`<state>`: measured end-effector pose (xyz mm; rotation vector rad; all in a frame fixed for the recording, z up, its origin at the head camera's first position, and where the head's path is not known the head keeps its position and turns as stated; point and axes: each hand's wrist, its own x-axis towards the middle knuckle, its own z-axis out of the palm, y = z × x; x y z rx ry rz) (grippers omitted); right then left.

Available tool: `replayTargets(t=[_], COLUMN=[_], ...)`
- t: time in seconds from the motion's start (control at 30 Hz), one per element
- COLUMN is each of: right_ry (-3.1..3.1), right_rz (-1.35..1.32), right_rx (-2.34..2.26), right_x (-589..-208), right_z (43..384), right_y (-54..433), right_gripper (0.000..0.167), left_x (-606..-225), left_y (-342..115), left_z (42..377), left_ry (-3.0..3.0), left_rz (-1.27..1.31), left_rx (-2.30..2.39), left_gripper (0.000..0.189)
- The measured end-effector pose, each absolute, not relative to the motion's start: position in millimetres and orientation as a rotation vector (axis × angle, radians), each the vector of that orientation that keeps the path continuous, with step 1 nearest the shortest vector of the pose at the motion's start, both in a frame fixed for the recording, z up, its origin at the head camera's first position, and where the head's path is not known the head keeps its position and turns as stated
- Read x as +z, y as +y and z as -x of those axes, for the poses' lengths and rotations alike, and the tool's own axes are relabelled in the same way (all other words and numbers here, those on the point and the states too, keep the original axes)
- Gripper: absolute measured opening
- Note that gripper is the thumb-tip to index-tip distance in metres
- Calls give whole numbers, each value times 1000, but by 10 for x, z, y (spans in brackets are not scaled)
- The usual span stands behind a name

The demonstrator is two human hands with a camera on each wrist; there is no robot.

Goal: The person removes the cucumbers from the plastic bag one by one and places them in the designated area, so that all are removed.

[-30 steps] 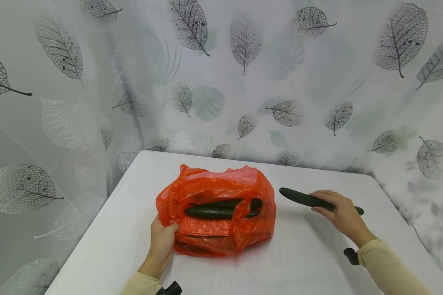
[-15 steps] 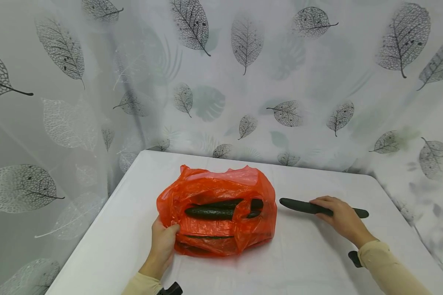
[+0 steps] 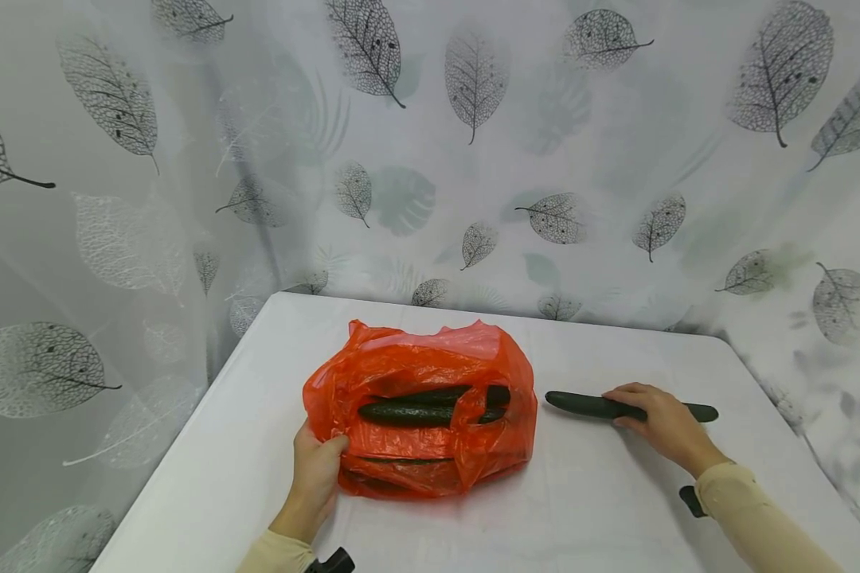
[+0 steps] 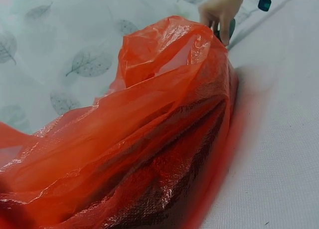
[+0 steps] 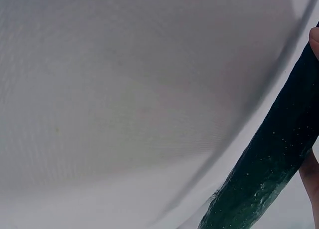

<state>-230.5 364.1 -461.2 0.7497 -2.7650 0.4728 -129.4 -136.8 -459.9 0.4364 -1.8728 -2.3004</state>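
White table (image 3: 559,525) backed by leaf-print curtain (image 3: 416,119). Cucumber (image 3: 584,404) gripped near middle by right hand (image 3: 662,422), at three o'clock from red bag (image 3: 505,450); judged stiff, slick, fairly light, best held mid-length. Bag gripped at its eight o'clock by left hand (image 3: 315,469); film judged soft, easily torn. More cucumbers (image 3: 401,413) bared through bag opening in head view only; skin specks shown by right wrist view alone.

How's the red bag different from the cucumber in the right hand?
The red bag is thin, crinkly and partly see-through, but the cucumber in the right hand is dark green and looks solid. The red bag is wide and puffy, while the cucumber is long and slim. Both are held: the left hand grips the bag's side.
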Motion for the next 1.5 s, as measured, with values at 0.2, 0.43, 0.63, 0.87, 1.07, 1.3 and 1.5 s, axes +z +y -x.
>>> replayTargets(t=[0.2,0.43,0.63,0.87,1.07,1.3,1.5], right_ry=[-2814,-2820,-2862,-2887,-2890,-2905,-2955], right_rz=[-727,-741,-726,-708,-680,-651,-567], right_rx=[484,464,440,469,500,557,597], right_x=[-4654,-4660,-4612,-4598,-4622,-4600,-4509], right_z=[2307,2324,2354,2349,2335,2307,2289], right_y=[3707,3714,3688,3690,3695,3686,3596], right_gripper=[46,45,45,46,46,50,62], left_x=[-4582,-4575,-4561,-4550,-4552,-4561,-4564], left_y=[-1352,-1340,-1343,-1349,-1354,-1360,-1358], left_z=[1289,1292,1294,1285,1276,1272,1276], left_ry=[-1881,-1877,-1866,-1868,-1869,-1872,-1867], left_rz=[-445,-451,-464,-460,-452,-433,-433], left_rx=[-2300,-2293,-2291,-2298,-2305,-2307,-2307], left_gripper=[63,64,63,63,63,62,62])
